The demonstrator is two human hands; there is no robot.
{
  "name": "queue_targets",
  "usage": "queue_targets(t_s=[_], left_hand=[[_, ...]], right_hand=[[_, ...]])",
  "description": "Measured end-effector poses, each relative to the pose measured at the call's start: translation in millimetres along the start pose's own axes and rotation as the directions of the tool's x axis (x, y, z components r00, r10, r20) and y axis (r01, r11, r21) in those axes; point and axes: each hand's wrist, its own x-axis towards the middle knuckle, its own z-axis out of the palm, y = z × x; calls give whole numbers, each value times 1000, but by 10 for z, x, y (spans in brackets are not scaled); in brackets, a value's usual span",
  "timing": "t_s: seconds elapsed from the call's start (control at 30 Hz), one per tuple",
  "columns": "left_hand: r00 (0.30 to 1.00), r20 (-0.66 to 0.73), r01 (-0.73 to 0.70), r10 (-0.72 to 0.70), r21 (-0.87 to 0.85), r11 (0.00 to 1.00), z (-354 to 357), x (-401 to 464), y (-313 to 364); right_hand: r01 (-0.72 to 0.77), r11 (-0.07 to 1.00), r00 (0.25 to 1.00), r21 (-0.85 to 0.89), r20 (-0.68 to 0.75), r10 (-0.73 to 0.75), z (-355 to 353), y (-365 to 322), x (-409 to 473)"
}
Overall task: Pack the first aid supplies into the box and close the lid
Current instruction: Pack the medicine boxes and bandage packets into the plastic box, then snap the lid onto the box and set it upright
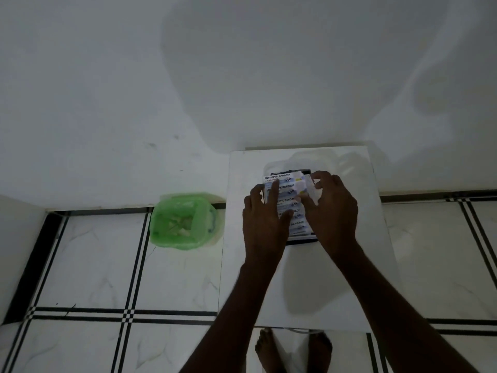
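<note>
A strip of antiseptic bandage packets, white with blue print, lies fanned over a small dark-rimmed box on the white table. My left hand rests on the strip's left side, index finger stretched up over the packets. My right hand holds the strip's right edge, with thumb and fingers pinched on a packet near the top. Most of the box is hidden under the packets and my hands; I see no lid.
A green plastic-lined bin with scraps inside stands on the tiled floor left of the table. The table stands against a white wall. My bare feet show below the table's near edge.
</note>
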Motion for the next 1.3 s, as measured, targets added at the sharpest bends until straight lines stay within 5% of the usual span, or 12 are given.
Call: queue_targets(t_s=[0.1, 0.2, 0.37, 0.47, 0.57, 0.77, 0.87, 1.07, 1.2, 1.3], left_hand=[[998, 48, -46, 42, 89, 995, 77, 31, -16], [993, 107, -55, 40, 139, 989, 79, 96, -48], [992, 7, 126, -126, -173, 977, -34, 124, -180], [964, 98, 265, -249, -234, 935, -65, 205, -291], [951, 171, 293, -257, -229, 928, -135, 290, -283], [943, 203, 315, -265, -281, 906, -289, 388, -261], [935, 220, 340, -279, -334, 879, -464, 392, -251], [905, 249, 420, -344, -399, 815, -676, 387, -298], [899, 260, 427, -353, -338, 839, -513, 323, -343], [895, 265, 435, -358, -350, 829, -359, 282, -366]], right_hand=[[83, 986, 997, -145, 5, -83, 59, 48, -25], [99, 993, 995, -61, 18, -98, 117, 146, -6], [-194, 967, 960, 162, -172, 222, 38, 395, -36], [-417, 909, 893, -29, 173, 415, 54, 694, 21], [-334, 922, 788, -197, 478, 388, 85, 764, 55], [-287, 939, 795, -188, 500, 343, 191, 794, 56], [-399, 915, 766, -65, 524, 371, 126, 738, 65], [-554, 749, 828, 365, 336, 449, -380, 722, 180], [-399, 842, 911, 364, 54, 408, -806, 393, 176], [-317, 889, 938, 330, -33, 346, -925, 29, 23]])
